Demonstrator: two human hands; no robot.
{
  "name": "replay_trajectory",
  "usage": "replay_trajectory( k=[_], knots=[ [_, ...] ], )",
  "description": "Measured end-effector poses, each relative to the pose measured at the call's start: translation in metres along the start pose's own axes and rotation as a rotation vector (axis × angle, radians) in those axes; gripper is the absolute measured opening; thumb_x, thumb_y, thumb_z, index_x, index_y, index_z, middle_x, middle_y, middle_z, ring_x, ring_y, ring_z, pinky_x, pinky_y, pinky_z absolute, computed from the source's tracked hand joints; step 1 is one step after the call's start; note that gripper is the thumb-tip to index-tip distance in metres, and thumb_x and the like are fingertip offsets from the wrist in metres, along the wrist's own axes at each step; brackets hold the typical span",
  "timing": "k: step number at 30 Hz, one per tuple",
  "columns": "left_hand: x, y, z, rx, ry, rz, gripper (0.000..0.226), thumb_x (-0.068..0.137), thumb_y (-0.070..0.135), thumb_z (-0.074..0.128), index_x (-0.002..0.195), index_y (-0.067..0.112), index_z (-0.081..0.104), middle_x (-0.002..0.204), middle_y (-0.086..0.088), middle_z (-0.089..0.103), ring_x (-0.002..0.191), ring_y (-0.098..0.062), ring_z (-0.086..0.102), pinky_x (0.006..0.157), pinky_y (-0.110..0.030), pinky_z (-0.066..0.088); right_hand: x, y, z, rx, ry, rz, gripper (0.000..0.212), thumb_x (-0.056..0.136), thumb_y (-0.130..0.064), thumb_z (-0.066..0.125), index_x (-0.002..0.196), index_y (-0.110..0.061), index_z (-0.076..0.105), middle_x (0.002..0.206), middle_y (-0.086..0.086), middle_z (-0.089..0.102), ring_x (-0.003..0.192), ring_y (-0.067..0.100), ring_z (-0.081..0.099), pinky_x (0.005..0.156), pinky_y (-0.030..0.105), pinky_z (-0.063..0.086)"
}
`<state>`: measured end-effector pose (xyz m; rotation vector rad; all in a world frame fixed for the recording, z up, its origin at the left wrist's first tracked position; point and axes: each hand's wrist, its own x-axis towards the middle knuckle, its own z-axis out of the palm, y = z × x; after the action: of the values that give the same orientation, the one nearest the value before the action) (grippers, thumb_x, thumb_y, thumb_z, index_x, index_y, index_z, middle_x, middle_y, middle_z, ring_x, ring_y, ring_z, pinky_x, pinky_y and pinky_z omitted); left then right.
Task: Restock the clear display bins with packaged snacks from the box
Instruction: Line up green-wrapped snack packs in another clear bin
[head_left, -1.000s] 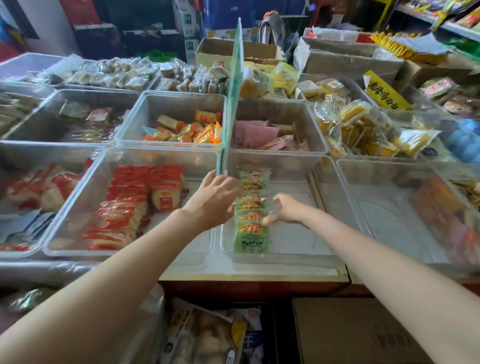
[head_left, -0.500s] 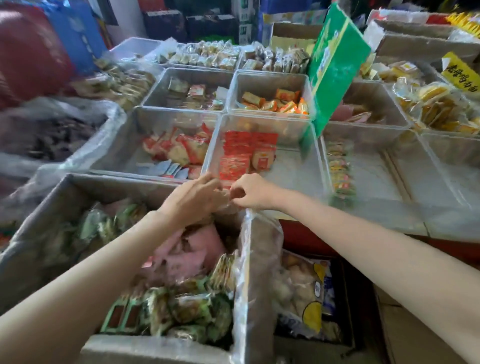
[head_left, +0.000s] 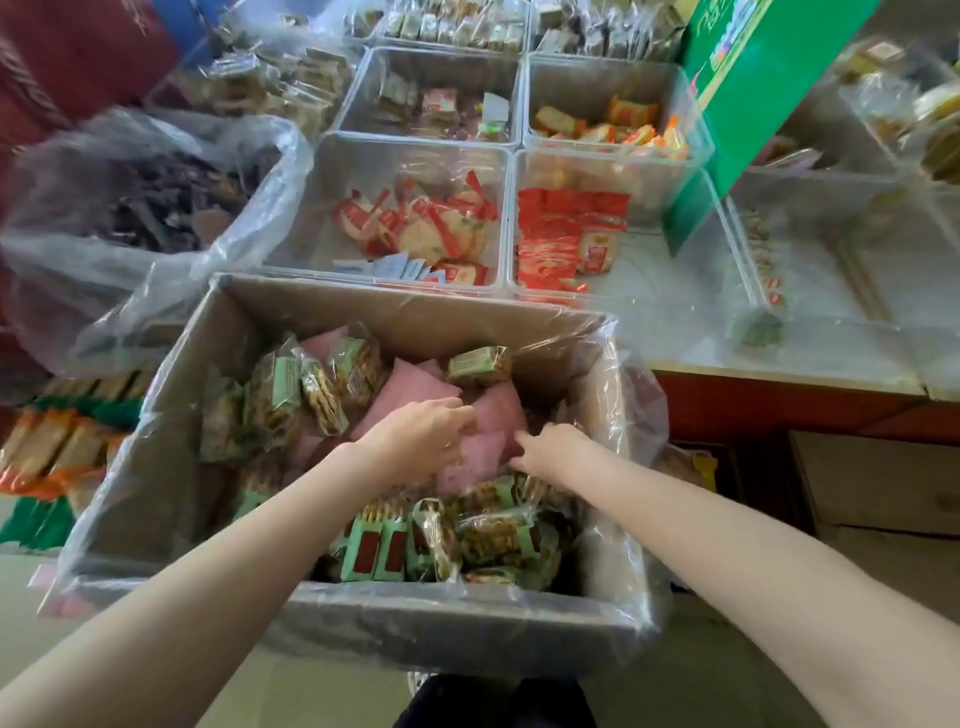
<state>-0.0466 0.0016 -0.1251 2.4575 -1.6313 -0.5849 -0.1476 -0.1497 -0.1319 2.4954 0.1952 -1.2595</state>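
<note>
- Fingers of both hands reach down into the open grey cardboard box lined w/ clear plastic film, among the snack packs.
- Left hand: fingers bent down onto a soft pink pillow-shaped packet near box centre; can't tell if they've closed round it or only rest on top.
- Right hand: fingertips dip between pink packets and green ones by the box's right wall; curled, but whether anything's caught in them is hidden.
- Box contents: pink packets in the middle; green-labelled clear wrappers of brown biscuit sticks heaped along near edge and left side, one more at the far wall.
- Clear rectangular plastic display bins sit just beyond the box's far edge, on the counter. One holds flat red sachets, its left neighbour round rice crackers in red-and-clear wrap. Both partly filled.
- Tall green printed card stands between bins at right.
- Handling, judged: packs look light, wrappers slick and crinkly, so a loose handful may slide out. Biscuit sticks prob. brittle, so squeeze gently. Best hold: across the pack's middle or by the crimped end seam, several stacked flat betw. both palms.
</note>
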Motion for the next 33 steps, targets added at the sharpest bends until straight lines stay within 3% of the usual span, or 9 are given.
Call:
replay_trajectory(
  k=[5, 7, 9, 12, 16, 20, 23, 27, 33],
  knots=[
    [0.004, -0.001, -0.014, -0.465, 0.013, -0.126, 0.039, 0.082, 0.009, 0.064, 0.120, 0.015, 0.053, 0.110, 0.003, 0.059, 0.094, -0.014, 0.060, 0.073, -0.012, 0.048, -0.025, 0.036, -0.024, 0.307, 0.178, 0.046, 0.055, 0.075, -0.028, 0.072, 0.124, -0.017, 0.050, 0.120, 0.003, 0.054, 0.106, 0.025, 0.056, 0.069, 0.030, 0.040],
    [0.004, -0.001, -0.025, -0.706, -0.123, -0.202, 0.061, 0.081, 0.015, 0.071, 0.134, 0.021, 0.040, 0.122, 0.008, 0.049, 0.107, -0.011, 0.053, 0.088, -0.017, 0.048, -0.042, 0.063, -0.038, 0.475, 0.279, 0.075, 0.040, 0.074, -0.036, 0.070, 0.105, -0.017, 0.053, 0.108, 0.001, 0.058, 0.099, 0.023, 0.058, 0.070, 0.030, 0.044],
    [0.004, 0.004, -0.035, -0.888, -0.197, -0.219, 0.080, 0.077, 0.020, 0.075, 0.142, 0.026, 0.029, 0.133, 0.010, 0.040, 0.123, -0.011, 0.043, 0.104, -0.030, 0.041, -0.058, 0.085, -0.051, 0.724, 0.300, 0.058, 0.045, 0.077, -0.033, 0.070, 0.113, -0.012, 0.053, 0.106, 0.001, 0.056, 0.083, 0.022, 0.063, 0.069, 0.036, 0.053],
    [0.009, 0.015, -0.048, -1.058, -0.105, -0.182, 0.076, 0.074, 0.017, 0.078, 0.137, 0.023, 0.037, 0.130, 0.003, 0.053, 0.115, -0.014, 0.056, 0.097, -0.030, 0.048, -0.073, 0.091, -0.062, 1.178, 0.306, -0.001, 0.064, 0.084, -0.025, 0.068, 0.138, -0.010, 0.038, 0.102, -0.002, 0.053, 0.060, 0.013, 0.058, 0.045, 0.024, 0.046],
    [0.004, 0.001, -0.058, -1.205, 0.110, -0.299, 0.052, 0.077, 0.008, 0.073, 0.124, 0.012, 0.050, 0.113, -0.012, 0.065, 0.090, -0.019, 0.068, 0.072, -0.025, 0.058, -0.067, 0.073, -0.045, 1.770, 0.337, -0.075, 0.069, 0.083, -0.026, 0.068, 0.141, -0.017, 0.032, 0.121, 0.006, 0.055, 0.089, 0.022, 0.065, 0.055, 0.022, 0.053],
    [-0.015, -0.033, -0.049, -1.072, 0.242, -0.495, 0.041, 0.079, 0.013, 0.072, 0.115, 0.012, 0.051, 0.109, -0.012, 0.063, 0.087, -0.019, 0.065, 0.070, -0.028, 0.055, -0.031, 0.022, -0.018, 0.813, 0.105, -0.080, 0.107, 0.073, -0.041, 0.076, 0.151, -0.023, 0.005, 0.156, 0.009, 0.017, 0.138, 0.028, 0.030, 0.110, 0.038, 0.034],
    [-0.019, -0.030, -0.042, -1.035, 0.275, -0.518, 0.037, 0.079, 0.015, 0.073, 0.109, 0.013, 0.051, 0.097, -0.003, 0.063, 0.079, -0.012, 0.063, 0.067, -0.023, 0.052, -0.003, -0.033, -0.013, 0.493, 0.022, -0.160, 0.115, 0.073, -0.044, 0.075, 0.149, -0.025, -0.009, 0.157, 0.012, -0.012, 0.142, 0.036, 0.017, 0.112, 0.045, 0.029],
    [-0.017, -0.021, -0.042, -1.014, 0.283, -0.474, 0.037, 0.079, 0.017, 0.073, 0.108, 0.015, 0.050, 0.090, 0.005, 0.060, 0.075, -0.006, 0.060, 0.062, -0.018, 0.050, 0.005, -0.048, -0.014, 0.569, 0.071, -0.086, 0.107, 0.077, -0.045, 0.071, 0.150, -0.024, -0.003, 0.155, 0.015, -0.018, 0.139, 0.042, 0.021, 0.107, 0.046, 0.035],
    [-0.019, -0.017, -0.045, -0.983, 0.236, -0.410, 0.039, 0.077, 0.017, 0.074, 0.108, 0.017, 0.051, 0.091, 0.006, 0.062, 0.076, -0.005, 0.061, 0.064, -0.019, 0.051, 0.005, -0.015, 0.001, 0.676, -0.269, -0.054, 0.096, 0.075, -0.069, 0.058, 0.148, -0.021, 0.020, 0.156, 0.003, 0.017, 0.140, 0.026, 0.025, 0.112, 0.044, 0.029]
  ],
)
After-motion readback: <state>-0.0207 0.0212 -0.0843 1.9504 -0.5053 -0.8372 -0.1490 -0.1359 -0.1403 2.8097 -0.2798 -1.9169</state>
